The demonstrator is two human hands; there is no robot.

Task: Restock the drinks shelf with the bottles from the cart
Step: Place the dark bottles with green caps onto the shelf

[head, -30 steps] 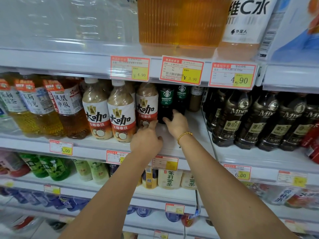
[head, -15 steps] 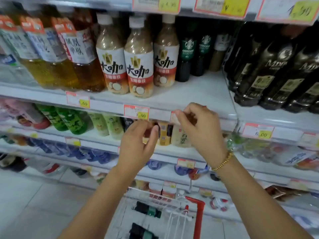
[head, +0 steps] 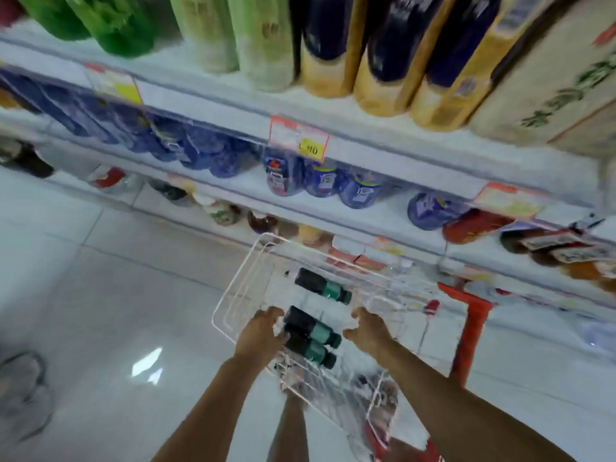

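1. The cart (head: 233, 295), a white wire basket with a red handle (head: 475, 325), stands on the pale tiled floor (head: 100, 295) just in front of the drinks shelf (head: 383, 151).
2. Three dark bottles with green labels lie on their sides in the basket. A single bottle (head: 321, 286) lies farther from the person, and a pair (head: 310, 326) lies nearer, side by side and touching.
3. The left hand (head: 261, 331) is down inside the basket at the base ends of the pair, its fingers bent against them. Through the motion blur I cannot tell whether its grip is clenched on a bottle.
4. The right hand (head: 366, 328) hovers over the basket just beside the cap ends of the pair. Its fingers are loosely spread, so its grip is released and grasps nothing.
5. On the shelf, blue bottles (head: 320, 183) stand below a red-bordered price tag (head: 300, 140). One level up stand green bottles (head: 116, 25) and yellow-and-dark bottles (head: 383, 61).
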